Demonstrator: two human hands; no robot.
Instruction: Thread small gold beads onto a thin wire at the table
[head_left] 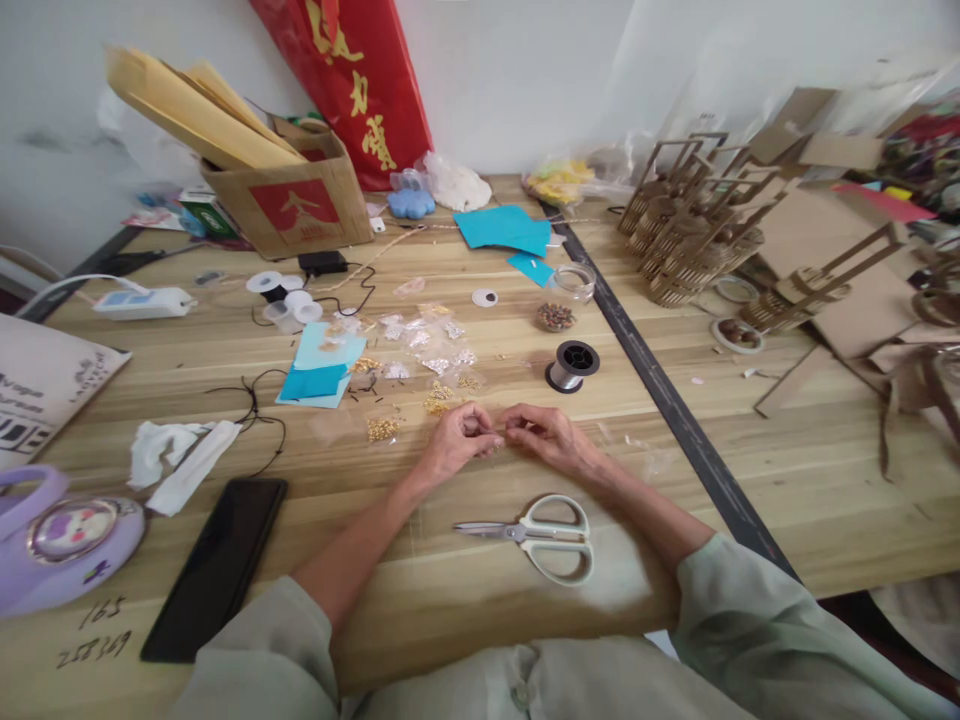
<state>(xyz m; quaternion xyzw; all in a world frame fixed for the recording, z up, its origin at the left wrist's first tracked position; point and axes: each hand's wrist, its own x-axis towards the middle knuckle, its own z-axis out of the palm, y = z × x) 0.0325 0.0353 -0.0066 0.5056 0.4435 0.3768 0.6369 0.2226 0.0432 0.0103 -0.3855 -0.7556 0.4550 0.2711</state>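
Near the middle of the table, my left hand (463, 440) and my right hand (541, 436) face each other with fingertips almost touching. Both are closed in a pinch; whatever lies between the fingers is too small to make out. Scissors (519, 534) with pale handles lie below my hands, blades pointing left. A spool of thin wire (571, 367) stands beyond my right hand. Small bags of gold beads (383, 429) and silver pieces (416, 332) are spread beyond and left of my left hand. Dark mixed beads (556, 317) sit near a clear jar (574, 282).
A black phone (215, 570), white tissue (196, 463) and a purple object (71, 540) lie at the left. Blue sheets (319, 380) rest left of the beads. A cardboard box (292, 205) stands at the back left; small wooden baskets (679, 235) stand back right.
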